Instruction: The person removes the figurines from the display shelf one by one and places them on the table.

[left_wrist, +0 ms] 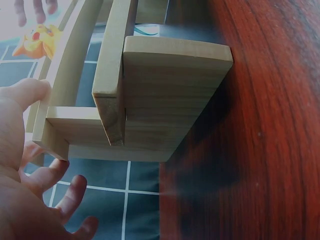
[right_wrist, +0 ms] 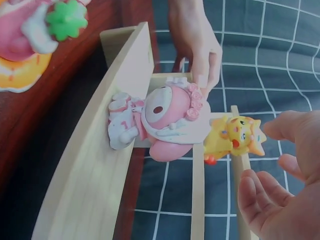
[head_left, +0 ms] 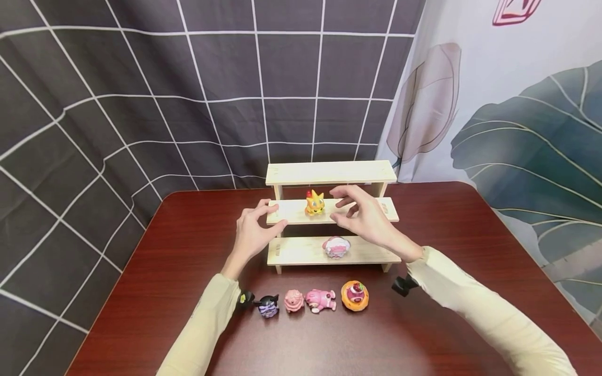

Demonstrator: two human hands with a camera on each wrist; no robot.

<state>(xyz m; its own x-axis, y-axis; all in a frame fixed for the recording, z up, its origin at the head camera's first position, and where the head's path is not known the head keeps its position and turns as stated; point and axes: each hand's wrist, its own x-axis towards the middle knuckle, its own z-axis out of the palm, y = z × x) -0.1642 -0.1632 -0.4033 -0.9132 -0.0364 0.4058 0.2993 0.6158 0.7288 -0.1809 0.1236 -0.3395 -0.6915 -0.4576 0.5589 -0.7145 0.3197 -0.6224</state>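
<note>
A light wooden three-tier display shelf (head_left: 329,173) stands on the table. On its middle tier sits a yellow cat-like figurine (head_left: 315,204) with pointed ears and a red spot on top. My left hand (head_left: 252,233) holds the left end of that tier; in the left wrist view its thumb (left_wrist: 31,92) lies against the board's edge. Just right of the yellow figurine is my right hand (head_left: 364,215), fingers loosely bent and apart from it, with nothing in them. On the lowest tier a pink figurine in a white bonnet (right_wrist: 172,112) sits, right of the middle.
In front of the shelf, a row lies on the dark red table (head_left: 188,250): a black-and-purple figurine (head_left: 268,306), a pink curly one (head_left: 293,301), a pink bear (head_left: 321,300) and a round orange tart-like piece (head_left: 350,303). A grid-patterned cloth (head_left: 226,68) hangs behind.
</note>
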